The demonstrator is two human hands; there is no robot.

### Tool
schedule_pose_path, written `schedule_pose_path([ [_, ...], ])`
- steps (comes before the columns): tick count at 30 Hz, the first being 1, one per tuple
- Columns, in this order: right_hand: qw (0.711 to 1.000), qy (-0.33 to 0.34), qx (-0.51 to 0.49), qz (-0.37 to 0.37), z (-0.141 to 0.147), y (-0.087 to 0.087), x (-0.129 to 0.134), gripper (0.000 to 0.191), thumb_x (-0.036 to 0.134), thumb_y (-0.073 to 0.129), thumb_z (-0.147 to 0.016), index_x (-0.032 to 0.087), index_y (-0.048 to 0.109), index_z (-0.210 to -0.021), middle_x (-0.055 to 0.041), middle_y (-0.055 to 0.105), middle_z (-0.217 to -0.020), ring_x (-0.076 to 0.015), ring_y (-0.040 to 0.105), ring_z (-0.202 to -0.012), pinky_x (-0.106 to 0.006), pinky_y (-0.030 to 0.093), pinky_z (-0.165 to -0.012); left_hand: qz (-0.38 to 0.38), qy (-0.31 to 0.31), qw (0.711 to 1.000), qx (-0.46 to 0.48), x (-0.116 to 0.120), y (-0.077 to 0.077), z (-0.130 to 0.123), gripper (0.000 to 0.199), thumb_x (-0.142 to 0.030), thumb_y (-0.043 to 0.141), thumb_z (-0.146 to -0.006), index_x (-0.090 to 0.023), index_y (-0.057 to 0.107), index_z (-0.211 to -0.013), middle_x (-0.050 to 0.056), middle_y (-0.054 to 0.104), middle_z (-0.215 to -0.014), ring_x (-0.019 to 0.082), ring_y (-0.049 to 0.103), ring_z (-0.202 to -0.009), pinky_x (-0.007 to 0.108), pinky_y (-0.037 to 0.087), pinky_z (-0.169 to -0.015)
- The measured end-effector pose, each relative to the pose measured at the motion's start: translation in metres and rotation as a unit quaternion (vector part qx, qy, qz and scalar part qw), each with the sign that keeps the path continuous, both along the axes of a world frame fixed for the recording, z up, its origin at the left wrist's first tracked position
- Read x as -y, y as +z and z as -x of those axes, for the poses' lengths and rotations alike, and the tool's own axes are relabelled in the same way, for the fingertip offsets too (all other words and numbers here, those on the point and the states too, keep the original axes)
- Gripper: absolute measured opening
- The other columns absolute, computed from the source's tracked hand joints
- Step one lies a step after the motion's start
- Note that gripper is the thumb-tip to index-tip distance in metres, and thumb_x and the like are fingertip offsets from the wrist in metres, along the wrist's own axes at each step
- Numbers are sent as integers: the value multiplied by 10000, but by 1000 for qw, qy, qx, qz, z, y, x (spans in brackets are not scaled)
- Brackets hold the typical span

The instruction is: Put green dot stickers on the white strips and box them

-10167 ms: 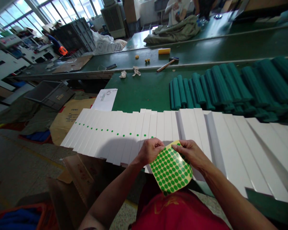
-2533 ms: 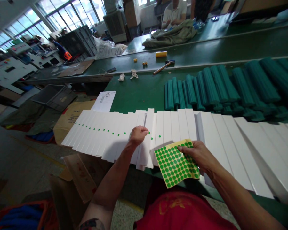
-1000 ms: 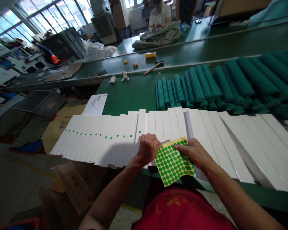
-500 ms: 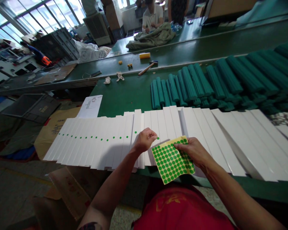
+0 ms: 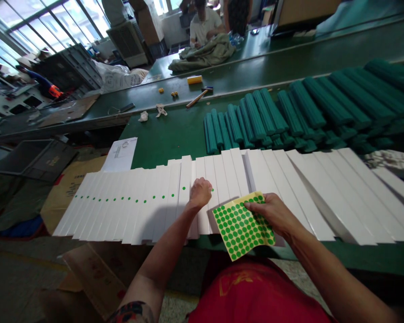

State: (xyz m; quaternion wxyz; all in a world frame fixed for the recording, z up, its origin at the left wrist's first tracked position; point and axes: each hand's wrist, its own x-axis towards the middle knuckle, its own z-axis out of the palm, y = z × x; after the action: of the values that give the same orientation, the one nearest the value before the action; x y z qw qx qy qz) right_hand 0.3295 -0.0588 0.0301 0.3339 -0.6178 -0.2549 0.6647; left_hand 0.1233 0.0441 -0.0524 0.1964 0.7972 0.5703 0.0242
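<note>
My left hand (image 5: 200,194) is closed in a pinch over the row of long white boxes (image 5: 161,215), with a round green sticker (image 5: 212,189) at its fingertips. Whether that sticker touches the box below is hard to tell. In my right hand (image 5: 272,211) is a yellow sheet of green dot stickers (image 5: 244,226), thumb on top, tilted over the near edge of the boxes. Boxes left of my left hand each bear one green dot (image 5: 183,188); those to the right show plain white tops.
Bundles of green ribbed rods (image 5: 256,116) are piled behind the boxes. A printed paper (image 5: 120,154) lies at the back left. Farther off are a hammer (image 5: 198,98), a yellow roll (image 5: 194,79) and a person (image 5: 205,29) by a heap of cloth (image 5: 205,56).
My left hand, with the sticker at its fingertips, has shifted slightly up and away from the sheet, over the boxes. The right hand stays nearly still, and the view has turned slightly.
</note>
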Motion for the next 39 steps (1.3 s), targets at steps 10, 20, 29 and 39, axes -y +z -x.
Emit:
schedule_pose_path([
  [10,1000,-8,-7,-2,-6,-1,2,176,284,739,-624,121,691,-672,-66,705,-629,-182,640,-542,-265,491,-515,-5,14,999,31,14,29,-3,209,-289,546,-859,-185,715,-795,59,601,-890,188,532,-868,300,400,-768],
  [20,999,-32,15,11,-4,-1,0,196,295,760,-581,128,693,-659,-75,703,-629,-187,635,-531,-272,492,-500,168,-31,931,323,37,58,7,108,-204,634,-737,-166,731,-763,6,605,-769,111,571,-723,222,415,-668],
  [29,999,-28,34,3,-4,-3,3,180,281,734,-587,118,688,-649,-70,695,-611,-183,627,-524,-269,485,-496,131,-69,935,323,41,62,5,83,-139,602,-740,-150,671,-694,4,569,-740,112,540,-727,232,396,-674],
  [39,997,-37,62,-3,-13,-2,9,180,295,718,-579,126,671,-620,-60,680,-582,-171,609,-504,-259,460,-476,132,31,939,315,16,32,-14,93,-194,589,-759,-152,663,-722,12,612,-785,114,557,-707,236,419,-655],
])
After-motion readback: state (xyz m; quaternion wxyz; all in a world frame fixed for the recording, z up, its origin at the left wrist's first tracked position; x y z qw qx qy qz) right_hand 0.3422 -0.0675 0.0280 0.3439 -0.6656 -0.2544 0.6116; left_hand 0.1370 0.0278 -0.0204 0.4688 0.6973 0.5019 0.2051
